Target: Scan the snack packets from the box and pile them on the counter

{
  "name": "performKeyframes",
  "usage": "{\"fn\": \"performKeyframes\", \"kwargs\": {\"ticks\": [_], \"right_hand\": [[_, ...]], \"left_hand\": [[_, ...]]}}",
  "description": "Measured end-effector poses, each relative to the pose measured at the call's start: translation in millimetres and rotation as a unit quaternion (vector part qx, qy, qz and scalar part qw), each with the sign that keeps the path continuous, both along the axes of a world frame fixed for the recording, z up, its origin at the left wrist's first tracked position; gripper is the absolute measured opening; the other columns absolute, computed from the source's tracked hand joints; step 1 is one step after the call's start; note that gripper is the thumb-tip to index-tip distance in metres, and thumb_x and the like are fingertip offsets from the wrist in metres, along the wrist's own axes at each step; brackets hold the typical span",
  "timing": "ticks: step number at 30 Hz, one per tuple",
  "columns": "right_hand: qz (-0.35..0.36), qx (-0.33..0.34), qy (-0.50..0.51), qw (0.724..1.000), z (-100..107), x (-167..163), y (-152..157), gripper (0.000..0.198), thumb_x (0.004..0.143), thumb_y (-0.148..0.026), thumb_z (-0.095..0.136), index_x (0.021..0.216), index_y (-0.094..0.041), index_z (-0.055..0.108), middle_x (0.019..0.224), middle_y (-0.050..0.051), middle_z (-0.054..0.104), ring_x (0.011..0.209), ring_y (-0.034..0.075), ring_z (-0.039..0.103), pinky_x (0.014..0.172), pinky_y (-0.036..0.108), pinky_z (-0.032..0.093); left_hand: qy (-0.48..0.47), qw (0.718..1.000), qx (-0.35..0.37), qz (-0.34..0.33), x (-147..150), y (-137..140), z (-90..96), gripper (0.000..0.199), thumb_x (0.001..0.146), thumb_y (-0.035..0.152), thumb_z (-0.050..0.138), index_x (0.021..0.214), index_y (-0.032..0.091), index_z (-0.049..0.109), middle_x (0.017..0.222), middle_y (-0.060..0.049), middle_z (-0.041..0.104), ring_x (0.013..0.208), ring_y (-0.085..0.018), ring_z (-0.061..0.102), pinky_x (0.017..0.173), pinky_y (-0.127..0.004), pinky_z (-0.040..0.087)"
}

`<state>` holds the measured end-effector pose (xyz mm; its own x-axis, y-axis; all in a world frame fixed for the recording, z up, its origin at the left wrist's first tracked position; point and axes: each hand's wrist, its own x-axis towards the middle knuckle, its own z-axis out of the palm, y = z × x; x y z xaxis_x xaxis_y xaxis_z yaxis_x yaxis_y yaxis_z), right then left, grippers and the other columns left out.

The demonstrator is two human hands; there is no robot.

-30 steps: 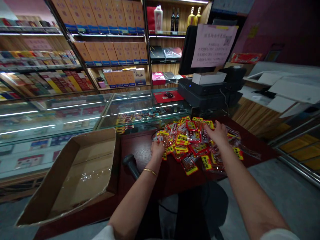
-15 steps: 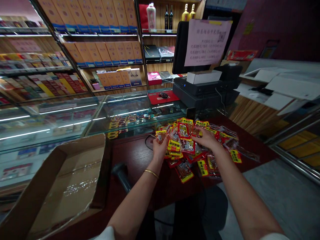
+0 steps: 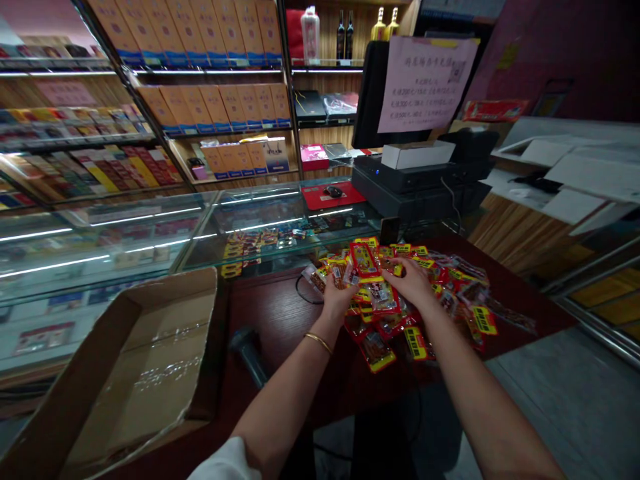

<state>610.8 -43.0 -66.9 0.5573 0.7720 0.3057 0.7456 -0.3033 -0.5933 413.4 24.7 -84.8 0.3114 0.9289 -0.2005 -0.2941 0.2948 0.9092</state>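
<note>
A heap of small snack packets (image 3: 382, 297), clear with red and yellow labels, lies on the dark red tabletop. My left hand (image 3: 338, 299) is at the heap's left side, thumb spread away from the fingers, touching packets there. On the other side, my right hand (image 3: 413, 285) reaches in from the right with thumb and fingers apart, its fingertips against packets near the middle. Between the two hands a red-edged packet (image 3: 365, 259) leans up on top of the heap. Some fingertips are hidden among the wrappers.
An open cardboard box (image 3: 204, 347) stands at the left, beside a dark handheld scanner (image 3: 249, 357). Behind are a glass display counter (image 3: 200, 230), a mouse (image 3: 333, 191) on a red mat and a monitor (image 3: 371, 100). Boxed goods (image 3: 215, 107) fill the back shelves.
My left hand has moved slightly inward, and packets at the heap's left edge and middle have shifted. My right hand stays at the heap. The view has swung slightly left.
</note>
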Motion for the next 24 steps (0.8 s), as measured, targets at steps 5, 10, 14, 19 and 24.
{"fn": "performKeyframes", "kwargs": {"ticks": [5,10,14,19,24], "right_hand": [[0.008,0.043,0.008,0.999,15.5,-12.4,-0.4,0.047,0.077,-0.046,0.071,0.115,-0.02,0.073,0.107,0.009,0.072,0.096,0.026,0.067,0.088,0.039,0.053],[0.025,0.075,0.001,0.997,46.4,-33.0,1.0,0.044,0.073,-0.039,0.074,0.112,-0.018,0.075,0.106,0.009,0.073,0.089,0.025,0.068,0.083,0.038,0.055],[0.043,0.103,-0.017,0.994,84.8,-54.6,5.3,0.043,0.07,-0.036,0.078,0.11,-0.02,0.076,0.107,0.009,0.073,0.09,0.025,0.069,0.086,0.04,0.055],[0.09,0.15,-0.039,0.984,135.5,-102.6,15.6,0.044,0.071,-0.035,0.081,0.112,-0.019,0.076,0.11,0.009,0.072,0.091,0.026,0.07,0.088,0.042,0.056],[0.175,0.21,-0.048,0.961,173.1,-180.1,27.5,0.04,0.075,-0.029,0.08,0.113,-0.02,0.073,0.114,0.007,0.07,0.102,0.026,0.068,0.094,0.043,0.054]], "left_hand": [[-0.039,0.999,-0.02,-0.001,-4.6,-4.2,-0.4,0.066,0.055,0.012,0.082,0.115,0.022,0.059,0.107,-0.008,0.076,0.078,-0.017,0.068,0.077,-0.033,0.056],[-0.104,0.993,-0.05,0.002,-13.9,-15.1,20.1,0.074,0.053,0.013,0.083,0.121,0.023,0.055,0.112,-0.01,0.075,0.082,-0.02,0.07,0.08,-0.037,0.057],[-0.142,0.99,-0.01,0.016,-29.9,-21.0,48.6,0.069,0.058,0.012,0.081,0.122,0.021,0.056,0.114,-0.01,0.075,0.091,-0.022,0.071,0.086,-0.039,0.057],[-0.12,0.99,0.043,0.054,-75.3,-20.0,91.3,0.069,0.064,0.009,0.077,0.128,0.023,0.056,0.118,-0.006,0.074,0.098,-0.021,0.071,0.089,-0.037,0.057],[-0.141,0.98,0.086,0.11,-154.1,-19.4,131.4,0.068,0.062,0.01,0.079,0.125,0.022,0.058,0.111,-0.005,0.074,0.097,-0.024,0.072,0.088,-0.04,0.058]]}}
